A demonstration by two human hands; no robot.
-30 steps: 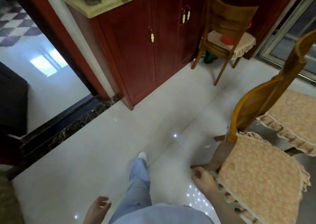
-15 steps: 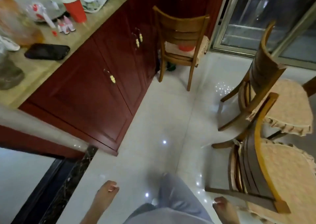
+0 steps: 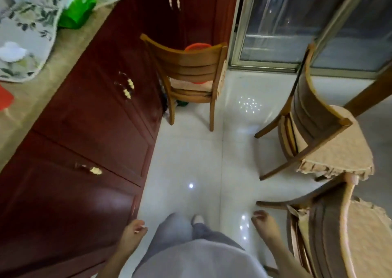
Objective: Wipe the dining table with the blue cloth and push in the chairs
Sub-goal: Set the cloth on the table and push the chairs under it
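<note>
Three wooden chairs show. The nearest chair (image 3: 331, 231), with a peach cushion, stands at the lower right, its back towards me. A second cushioned chair (image 3: 314, 116) stands beyond it on the right. A third chair (image 3: 191, 65) stands against the cabinet ahead, with something red on its seat. My left hand (image 3: 133, 233) hangs loosely curled beside my leg and holds nothing. My right hand (image 3: 265, 220) hangs just left of the nearest chair, apart from it, fingers relaxed. No blue cloth is in view. Of the dining table only a brown edge (image 3: 371, 93) shows at the right.
A dark red cabinet (image 3: 89, 142) with a beige counter runs along the left, carrying a floral plate (image 3: 25, 33) and a green bag (image 3: 78, 10). A glass sliding door (image 3: 297, 23) closes the far end. Glossy white floor tiles (image 3: 191, 161) run between cabinet and chairs.
My view has swung right and I have stepped forward along the cabinet. My right hand has left the nearest chair's seat edge and now hangs free beside it.
</note>
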